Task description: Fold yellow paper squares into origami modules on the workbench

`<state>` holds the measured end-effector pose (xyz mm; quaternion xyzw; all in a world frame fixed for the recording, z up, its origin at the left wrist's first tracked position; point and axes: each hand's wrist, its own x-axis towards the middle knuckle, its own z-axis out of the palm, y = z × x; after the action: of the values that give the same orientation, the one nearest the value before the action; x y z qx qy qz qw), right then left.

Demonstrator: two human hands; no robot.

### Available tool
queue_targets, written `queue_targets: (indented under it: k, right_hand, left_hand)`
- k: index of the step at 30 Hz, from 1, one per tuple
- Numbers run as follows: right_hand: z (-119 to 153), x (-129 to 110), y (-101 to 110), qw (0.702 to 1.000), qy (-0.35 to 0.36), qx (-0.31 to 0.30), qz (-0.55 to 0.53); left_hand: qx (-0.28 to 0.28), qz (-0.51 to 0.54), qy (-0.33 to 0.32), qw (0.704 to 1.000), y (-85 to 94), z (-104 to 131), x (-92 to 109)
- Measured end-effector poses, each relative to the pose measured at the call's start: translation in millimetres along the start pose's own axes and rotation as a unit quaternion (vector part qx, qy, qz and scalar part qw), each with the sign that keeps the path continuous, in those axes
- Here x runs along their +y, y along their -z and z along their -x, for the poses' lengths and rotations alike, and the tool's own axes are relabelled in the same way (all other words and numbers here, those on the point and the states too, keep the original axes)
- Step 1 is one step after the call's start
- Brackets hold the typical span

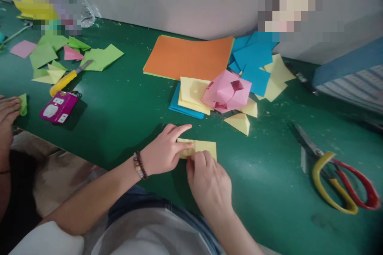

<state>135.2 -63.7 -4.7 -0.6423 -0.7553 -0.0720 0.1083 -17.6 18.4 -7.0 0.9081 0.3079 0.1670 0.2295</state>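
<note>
A small pale yellow paper [207, 148], folded into a strip, lies on the green table in front of me. My left hand [166, 149], with a beaded bracelet at its wrist, rests on the strip's left part, the fingers apart and one fingertip on the paper. My right hand [209, 179] is closed at the paper's near edge, fingertips pinched against it. Just beyond lie folded yellow sheets [194, 93] on blue ones [187, 112], a pink folded paper shape [228, 91] and two small yellow folded pieces [239, 122].
Orange sheets [188, 56] and blue squares [255, 57] lie farther back. Scissors [324, 163] are at the right. At the left are a yellow cutter [64, 83], a magenta device [59, 106], green papers [98, 57] and another person's hand [8, 109] on green paper.
</note>
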Motion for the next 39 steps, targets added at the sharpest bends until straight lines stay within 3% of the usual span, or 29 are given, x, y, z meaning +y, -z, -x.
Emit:
queue_targets:
  k: [8,11,13,15,17,20,22,25,30,33,36,39]
  right_hand:
    - [-4.8,-27.0,-7.1,0.999,-0.021,0.019,-0.042]
    - [-5.2,-25.9,-1.2,0.994,-0.017,0.001,-0.104]
    - [-5.0,-10.9,7.2,0.983,-0.009,-0.02,-0.185]
    - [-4.4,16.0,15.5,0.97,-0.049,-0.016,-0.236]
    - [-3.9,48.1,20.0,0.971,-0.116,0.002,-0.209]
    - [-4.5,84.2,17.8,0.968,-0.13,-0.039,-0.211]
    - [-6.4,92.3,13.7,0.959,-0.121,-0.077,-0.245]
    - [-11.6,87.3,11.2,0.951,-0.111,-0.081,-0.278]
    - [-15.5,72.6,19.7,0.943,-0.086,-0.045,-0.319]
    - [-10.7,66.7,22.1,0.952,-0.057,0.035,-0.298]
    - [-5.4,64.3,19.8,0.956,0.069,0.106,-0.263]
    - [-3.5,67.8,15.4,0.957,0.177,0.112,-0.201]
  left_hand:
    - [-0.004,0.022,0.005,1.0,1.5,-1.2,0.5]
    - [-0.003,0.021,0.003,1.0,1.3,-0.9,-0.3]
    - [-0.002,0.014,-0.005,1.0,0.4,-0.1,-1.1]
    - [0.004,0.0,-0.017,1.0,-1.2,0.8,-1.4]
    - [0.012,-0.012,-0.028,0.999,-2.8,1.2,-1.2]
    - [0.026,-0.017,-0.041,0.999,-4.4,0.4,-0.6]
    - [0.034,-0.019,-0.055,0.998,-4.4,-0.9,-0.6]
    - [0.044,-0.021,-0.088,0.995,-3.2,-2.8,-0.5]
    - [0.068,-0.039,-0.097,0.992,-0.8,-4.3,1.5]
    - [0.096,-0.049,-0.094,0.99,-0.2,-3.4,2.4]
    - [0.146,-0.064,-0.103,0.982,1.3,-2.2,2.6]
    - [0.181,-0.066,-0.136,0.972,3.8,-2.6,1.9]
